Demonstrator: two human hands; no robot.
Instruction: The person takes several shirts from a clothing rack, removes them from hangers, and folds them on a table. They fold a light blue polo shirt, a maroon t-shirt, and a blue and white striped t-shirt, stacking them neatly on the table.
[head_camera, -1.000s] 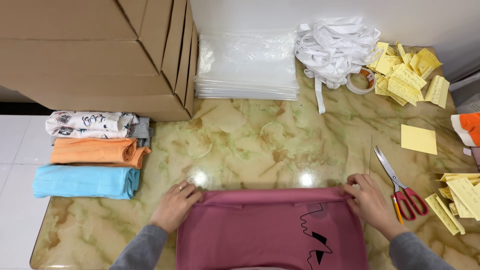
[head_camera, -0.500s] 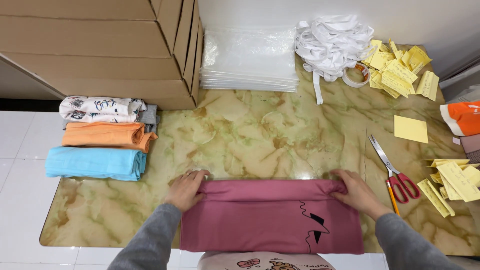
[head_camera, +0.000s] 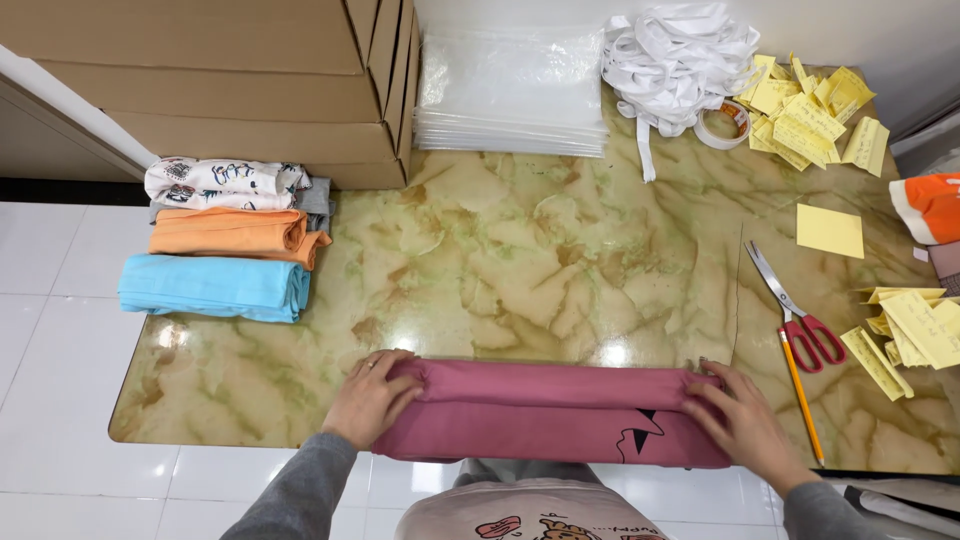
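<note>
Hands, left (head_camera: 372, 398) and right (head_camera: 742, 420), grip the shirt (head_camera: 540, 415) ends on the counter (head_camera: 520, 270), roughly half rolled, near part left.

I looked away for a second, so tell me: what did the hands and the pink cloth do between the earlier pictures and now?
Both hands, left hand and right hand, kept their grip on the ends of the pink garment and rolled its far edge back toward the person, so it went from a wide flat panel to a narrow folded band. The folded clothes, scissors and yellow slips on the marble table stayed put.
</note>
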